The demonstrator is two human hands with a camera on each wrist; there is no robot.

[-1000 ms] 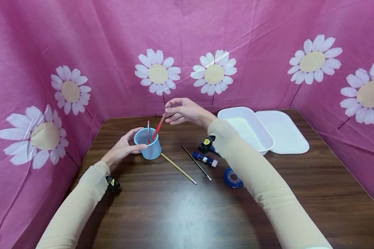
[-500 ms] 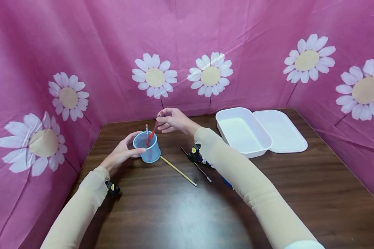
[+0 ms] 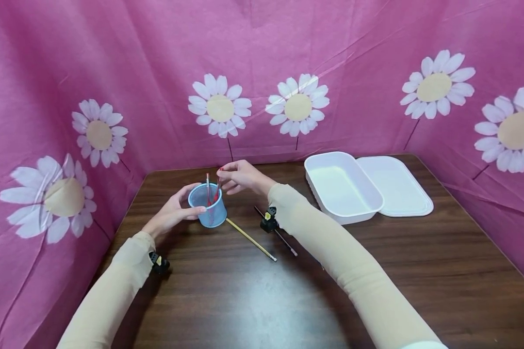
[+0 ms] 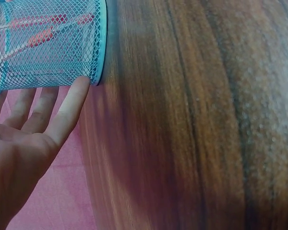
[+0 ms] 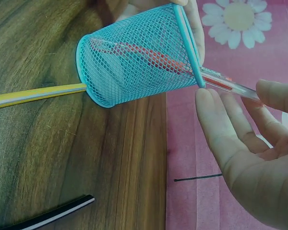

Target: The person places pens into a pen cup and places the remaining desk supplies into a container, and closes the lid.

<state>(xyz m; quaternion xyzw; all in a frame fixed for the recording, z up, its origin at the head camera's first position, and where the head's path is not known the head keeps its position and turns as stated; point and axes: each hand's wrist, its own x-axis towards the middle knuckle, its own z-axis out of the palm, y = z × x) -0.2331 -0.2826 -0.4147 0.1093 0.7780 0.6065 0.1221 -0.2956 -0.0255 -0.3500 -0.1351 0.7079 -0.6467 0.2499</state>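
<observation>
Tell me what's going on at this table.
A person's left hand holds a light-blue wire-mesh cup on the brown wooden table. Their right hand pinches the upper end of a slim, clear-barrelled red pen, its lower end inside the cup; another slim red pen is in it too. A slim yellow pencil and a slim black pencil lie nearby, with a rectangular white plastic tub and flat white lid farther right.

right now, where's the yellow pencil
In the head view, the yellow pencil lies on the table just left of centre, one end by the base of the blue mesh cup, with the black pencil to its right.
</observation>
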